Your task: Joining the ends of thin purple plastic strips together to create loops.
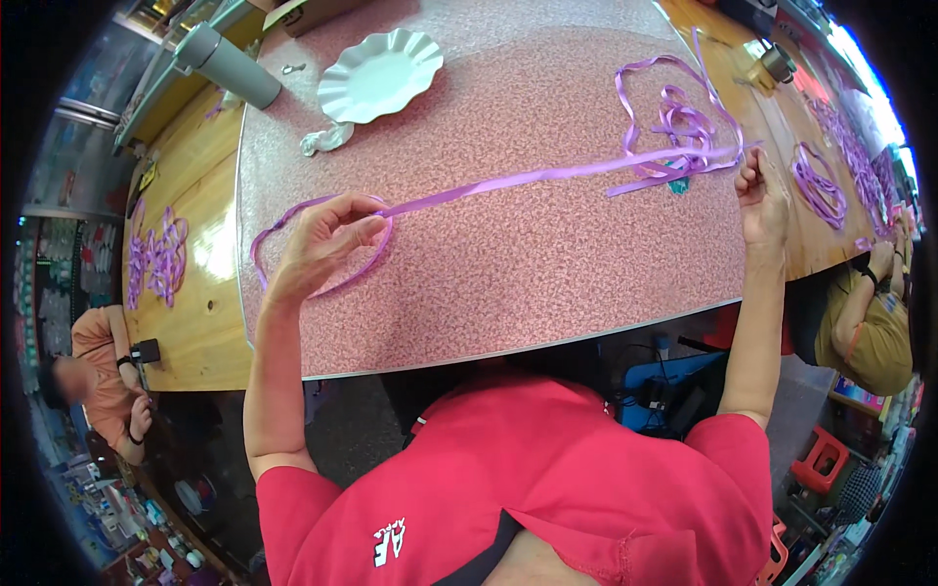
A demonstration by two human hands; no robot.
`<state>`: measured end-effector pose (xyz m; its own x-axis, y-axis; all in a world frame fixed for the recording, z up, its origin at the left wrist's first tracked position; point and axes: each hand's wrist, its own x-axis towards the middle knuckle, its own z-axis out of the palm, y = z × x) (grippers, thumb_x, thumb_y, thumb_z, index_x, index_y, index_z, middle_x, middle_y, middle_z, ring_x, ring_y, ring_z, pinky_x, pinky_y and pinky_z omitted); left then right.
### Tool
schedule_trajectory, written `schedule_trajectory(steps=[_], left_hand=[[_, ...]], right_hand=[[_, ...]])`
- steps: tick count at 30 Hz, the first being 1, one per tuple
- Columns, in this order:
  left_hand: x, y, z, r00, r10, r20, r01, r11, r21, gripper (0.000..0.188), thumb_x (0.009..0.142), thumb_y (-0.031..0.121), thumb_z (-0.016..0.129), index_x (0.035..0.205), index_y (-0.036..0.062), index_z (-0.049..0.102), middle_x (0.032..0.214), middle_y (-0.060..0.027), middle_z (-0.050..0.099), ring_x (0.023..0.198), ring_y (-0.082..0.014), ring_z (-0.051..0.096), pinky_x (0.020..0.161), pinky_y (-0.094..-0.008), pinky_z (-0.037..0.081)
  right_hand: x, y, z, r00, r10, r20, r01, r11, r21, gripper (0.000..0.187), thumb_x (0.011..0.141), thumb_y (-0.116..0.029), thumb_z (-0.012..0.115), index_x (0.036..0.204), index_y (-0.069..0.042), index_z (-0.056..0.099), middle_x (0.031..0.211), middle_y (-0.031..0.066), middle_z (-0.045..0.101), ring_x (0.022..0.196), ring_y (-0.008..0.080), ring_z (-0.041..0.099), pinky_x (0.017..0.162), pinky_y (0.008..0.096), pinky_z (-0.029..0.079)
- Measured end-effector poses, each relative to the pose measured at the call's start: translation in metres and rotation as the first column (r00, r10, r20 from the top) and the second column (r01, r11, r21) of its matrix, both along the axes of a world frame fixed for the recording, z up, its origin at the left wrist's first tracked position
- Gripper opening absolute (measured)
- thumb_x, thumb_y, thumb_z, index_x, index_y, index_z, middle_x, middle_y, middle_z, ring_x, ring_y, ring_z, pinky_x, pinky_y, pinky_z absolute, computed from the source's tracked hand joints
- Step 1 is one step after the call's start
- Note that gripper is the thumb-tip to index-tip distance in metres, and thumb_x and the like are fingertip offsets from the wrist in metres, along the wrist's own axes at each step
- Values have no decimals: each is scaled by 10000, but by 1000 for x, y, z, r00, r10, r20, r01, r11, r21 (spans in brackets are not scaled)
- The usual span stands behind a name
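Observation:
A purple ribbon runs nearly straight between my two hands over the pink speckled table mat. My left hand pinches it at the left, and a loose loop of ribbon curves around that hand on the mat. Out at the mat's right edge my right hand is closed with its fingertips at the ribbon's other end. Just beyond the taut strip, near the right hand, lies a loose tangle of purple ribbon. A small green piece peeks out beneath it.
A scalloped pale plate, crumpled tissue and a grey tumbler stand at the far left. Ribbon bundles lie left, another bundle right. People sit at both sides; a red stool is at lower right.

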<state>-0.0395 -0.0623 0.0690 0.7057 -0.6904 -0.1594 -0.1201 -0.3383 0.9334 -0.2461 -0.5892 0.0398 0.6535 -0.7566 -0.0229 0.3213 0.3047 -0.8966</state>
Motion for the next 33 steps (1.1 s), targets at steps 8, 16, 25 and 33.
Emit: schedule_trajectory(steps=[8, 16, 25, 33], left_hand=[[-5, -6, 5, 998, 52, 37, -54, 995, 79, 238, 940, 179, 649, 1095, -1, 672, 841, 17, 618, 765, -61, 545, 695, -223, 460], [-45, -97, 29, 960, -274, 55, 277, 959, -59, 236, 962, 210, 621, 1095, 23, 674, 826, 23, 600, 719, -61, 531, 642, -233, 468], [-23, -53, 2, 972, -164, -167, 159, 986, -38, 239, 953, 202, 645, 1088, 6, 664, 792, 39, 577, 706, -50, 514, 629, -212, 428], [-15, -47, -14, 898, -244, -365, 200, 967, -155, 210, 928, 245, 682, 950, 37, 671, 790, 29, 616, 716, -51, 555, 641, -208, 447]], right_hand=[[3, 23, 18, 986, -146, -79, 115, 942, -315, 314, 967, -119, 582, 1251, 14, 584, 1119, 120, 661, 968, 147, 623, 849, 276, 520], [69, 227, 26, 796, 536, -282, -491, 298, -819, 671, 951, -208, 624, 1506, -42, 286, 1274, 101, 609, 1173, 203, 571, 1012, 347, 445], [41, 178, 47, 689, 551, -470, -725, 521, -451, 159, 953, -177, 636, 988, -45, 717, 670, -72, 508, 561, 24, 408, 482, 204, 298], [7, 93, 83, 728, 382, -570, -678, 525, -514, 183, 953, -199, 638, 883, -33, 667, 630, -91, 425, 536, 8, 319, 484, 208, 224]])
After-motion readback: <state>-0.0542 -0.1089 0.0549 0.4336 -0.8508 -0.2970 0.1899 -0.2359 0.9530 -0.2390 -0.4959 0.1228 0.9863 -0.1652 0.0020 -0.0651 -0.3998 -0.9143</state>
